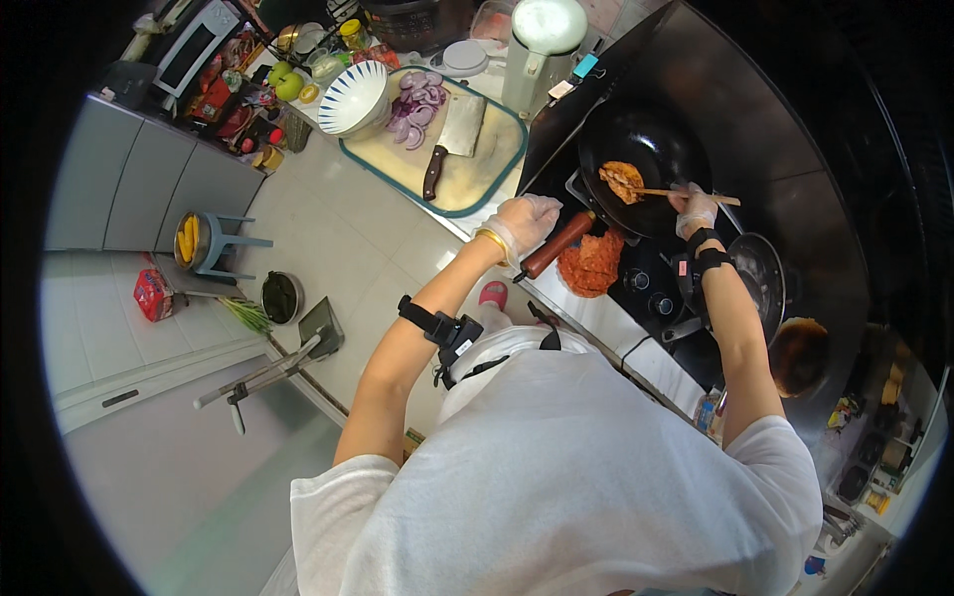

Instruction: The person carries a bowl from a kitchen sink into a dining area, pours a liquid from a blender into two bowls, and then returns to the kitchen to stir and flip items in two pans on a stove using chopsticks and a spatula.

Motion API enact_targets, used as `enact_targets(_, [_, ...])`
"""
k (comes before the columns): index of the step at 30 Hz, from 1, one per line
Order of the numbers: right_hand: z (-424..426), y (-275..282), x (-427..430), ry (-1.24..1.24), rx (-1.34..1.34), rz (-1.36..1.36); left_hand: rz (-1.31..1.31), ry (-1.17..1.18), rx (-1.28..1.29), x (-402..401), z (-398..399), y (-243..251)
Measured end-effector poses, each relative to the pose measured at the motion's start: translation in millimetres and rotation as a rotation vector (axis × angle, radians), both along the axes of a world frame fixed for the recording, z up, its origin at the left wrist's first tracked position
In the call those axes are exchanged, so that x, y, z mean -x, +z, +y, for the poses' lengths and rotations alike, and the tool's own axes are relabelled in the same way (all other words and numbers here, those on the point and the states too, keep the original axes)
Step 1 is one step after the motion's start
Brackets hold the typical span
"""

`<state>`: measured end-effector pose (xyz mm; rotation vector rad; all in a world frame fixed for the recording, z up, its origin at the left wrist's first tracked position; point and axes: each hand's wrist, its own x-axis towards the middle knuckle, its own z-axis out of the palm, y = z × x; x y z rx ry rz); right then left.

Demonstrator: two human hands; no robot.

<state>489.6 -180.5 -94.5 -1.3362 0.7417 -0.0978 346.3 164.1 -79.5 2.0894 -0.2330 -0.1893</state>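
Observation:
My right hand [695, 206], in a clear plastic glove, grips wooden chopsticks [719, 199] over a black wok [656, 149]. The chopsticks' tips touch a browned, orange-coated piece of food [623, 182] on the wok's left side. My left hand [528, 223], also gloved, hovers beside the wok's reddish-brown wooden handle [555, 246]. Its fingers are curled together, with nothing seen in them and a gap to the handle. Below the wok, red-orange coated food [592, 262] lies at the stove's near edge; any dish under it is hidden.
Left of the stove, a cutting board [492, 175] holds a cleaver [460, 127], sliced red onion [419, 112] and a striped bowl [354, 100]. A pale green pitcher [540, 67] stands behind. Right of my forearm sits a glass-lidded pan [764, 276]. A stool [223, 246] is on the floor.

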Motion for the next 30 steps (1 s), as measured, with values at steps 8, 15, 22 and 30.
enact_targets(8, [-10.1, 11.0, 9.2, 0.742, 0.665, -0.118, 0.013, 0.011, 0.010, 2.5, 5.8, 2.3])
enact_targets(15, [-1.6, 6.6, 14.7, 1.101, 1.389, -0.524, 0.054, 0.039, 0.038, 4.8, 4.3, -3.2])
enact_targets(22, [-6.6, -2.6, -15.5, 0.530, 0.242, -0.106, 0.041, 0.039, -0.007, 7.3, 7.1, -1.7])
enact_targets(30, [-12.5, -12.6, -31.8, 0.252, 0.006, -0.021, 0.004, 0.054, 0.029, 10.5, 4.5, -6.7])
